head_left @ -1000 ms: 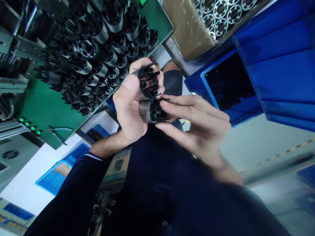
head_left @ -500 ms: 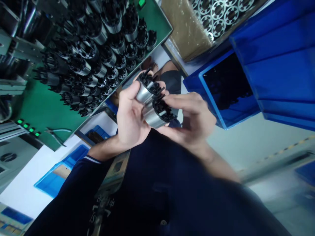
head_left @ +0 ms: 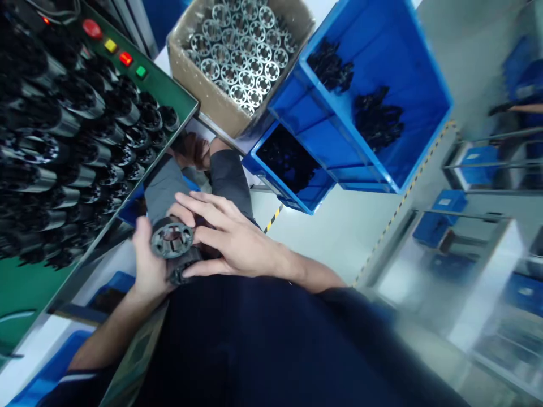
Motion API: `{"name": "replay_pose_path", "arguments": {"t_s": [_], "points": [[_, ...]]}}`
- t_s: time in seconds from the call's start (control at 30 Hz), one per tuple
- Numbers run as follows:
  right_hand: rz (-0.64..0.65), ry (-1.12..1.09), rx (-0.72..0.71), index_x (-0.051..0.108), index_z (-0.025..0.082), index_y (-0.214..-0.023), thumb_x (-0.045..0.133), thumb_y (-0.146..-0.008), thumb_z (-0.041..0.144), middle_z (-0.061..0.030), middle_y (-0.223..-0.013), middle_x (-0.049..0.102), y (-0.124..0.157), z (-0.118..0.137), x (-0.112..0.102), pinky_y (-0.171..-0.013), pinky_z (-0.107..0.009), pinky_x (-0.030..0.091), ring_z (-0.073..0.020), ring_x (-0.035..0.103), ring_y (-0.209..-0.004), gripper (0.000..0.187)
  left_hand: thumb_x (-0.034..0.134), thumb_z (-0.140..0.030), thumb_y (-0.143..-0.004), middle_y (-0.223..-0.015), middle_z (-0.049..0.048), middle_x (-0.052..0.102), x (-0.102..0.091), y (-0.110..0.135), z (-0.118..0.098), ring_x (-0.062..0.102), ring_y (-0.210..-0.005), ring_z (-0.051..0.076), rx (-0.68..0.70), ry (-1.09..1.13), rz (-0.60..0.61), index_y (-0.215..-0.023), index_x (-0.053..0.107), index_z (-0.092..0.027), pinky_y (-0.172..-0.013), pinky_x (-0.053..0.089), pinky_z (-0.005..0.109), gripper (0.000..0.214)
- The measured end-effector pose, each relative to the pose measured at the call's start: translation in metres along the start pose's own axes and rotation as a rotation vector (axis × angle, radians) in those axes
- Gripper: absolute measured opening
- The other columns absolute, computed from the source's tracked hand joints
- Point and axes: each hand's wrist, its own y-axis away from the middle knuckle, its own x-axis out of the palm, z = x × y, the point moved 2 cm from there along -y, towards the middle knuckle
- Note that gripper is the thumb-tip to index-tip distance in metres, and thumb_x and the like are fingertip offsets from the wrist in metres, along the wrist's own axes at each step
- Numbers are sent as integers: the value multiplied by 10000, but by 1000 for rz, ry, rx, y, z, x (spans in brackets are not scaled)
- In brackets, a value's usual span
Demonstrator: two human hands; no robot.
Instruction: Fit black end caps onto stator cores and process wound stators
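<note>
In front of my body, my left hand (head_left: pixel 148 268) is closed around two stator cores, short metal cylinders with slotted ends. The upper stator core (head_left: pixel 172 239) shows its round, slotted opening towards the camera. Just below it, the second stator core (head_left: pixel 185 264) is partly covered by fingers. My right hand (head_left: pixel 231 234) reaches over from the right, its fingers bent round the pair and its thumb along the lower one. What its fingertips press on is partly hidden. Many stator cores (head_left: pixel 80 96) with black plastic ends stand on the green bench to the left.
A cardboard box (head_left: pixel 212 104) holds rows of bare metal cores. Black parts lie in a small blue bin (head_left: pixel 297 202) and a large blue bin (head_left: pixel 407 107). Buttons (head_left: pixel 111 45) line the green bench's far edge (head_left: pixel 182 102). Another person's arm (head_left: pixel 526 107) shows far right.
The view has swung right, bringing the bins and box further in. The two stator cores have been turned, so a slotted end faces up, and my right fingers now lie over them.
</note>
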Motion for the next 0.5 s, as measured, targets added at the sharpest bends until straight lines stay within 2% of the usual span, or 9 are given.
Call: {"name": "replay_pose_path", "arguments": {"t_s": [0.1, 0.17, 0.2, 0.23, 0.3, 0.37, 0.43, 0.5], "points": [[-56, -44, 171, 866, 278, -1207, 739, -1152, 643, -98, -1693, 742, 17, -42, -22, -1411, -510, 520, -293, 664, -1619, 390, 529, -560, -1166, -747, 37, 653, -6, -2, 24, 599, -515, 195, -352, -7, -75, -1024, 790, -202, -373, 529, 310, 465], [-180, 10, 441, 852, 276, -1281, 617, -1226, 534, -86, -1562, 809, 32, -91, -44, -1379, -483, 533, -269, 718, -1522, 353, 393, -453, -1204, -737, 25, 616, -11, -4, 33, 582, -490, 188, -493, 7, -126, -1126, 780, -149, -341, 481, 287, 499], [-237, 80, 626, 829, 277, -1349, 562, -1242, 483, -79, -1532, 815, 40, -118, -54, -1373, -449, 533, -250, 719, -1497, 354, 347, -439, -1215, -725, 12, 587, -13, -4, 35, 579, -492, 187, -510, 24, -146, -1158, 771, -137, -344, 481, 283, 524], [-262, 122, 732, 793, 240, -1431, 522, -1243, 422, -120, -1531, 800, 46, -146, -63, -1366, -464, 534, -267, 718, -1473, 378, 319, -435, -1223, -716, -4, 553, -15, -5, 35, 575, -501, 184, -499, 44, -162, -1173, 759, -134, -352, 489, 278, 535], [-275, 174, 859, 731, 166, -1526, 575, -1184, 313, -206, -1625, 716, 52, -195, -73, -1401, -545, 488, -331, 670, -1508, 404, 314, -420, -1227, -733, -15, 528, -16, -3, 33, 590, -534, 178, -441, 69, -195, -1161, 734, -149, -351, 489, 256, 504], [-267, 209, 940, 701, 142, -1562, 672, -1124, 264, -242, -1713, 625, 53, -234, -77, -1410, -609, 463, -367, 636, -1534, 456, 334, -386, -1227, -801, 6, 579, -17, 2, 29, 633, -578, 174, -396, 71, -221, -1152, 713, -166, -336, 473, 224, 445], [-242, 230, 977, 714, 161, -1537, 765, -1103, 303, -209, -1722, 613, 50, -259, -76, -1383, -624, 495, -358, 641, -1526, 460, 353, -371, -1230, -852, 24, 612, -18, 9, 27, 642, -588, 162, -382, 85, -213, -1176, 709, -170, -312, 423, 184, 412], [-216, 244, 986, 740, 181, -1488, 817, -1109, 399, -158, -1659, 663, 50, -272, -76, -1341, -611, 541, -331, 665, -1498, 444, 364, -374, -1238, -853, 22, 601, -19, 14, 27, 589, -554, 134, -374, 129, -181, -1193, 710, -168, -300, 370, 146, 405]]}}
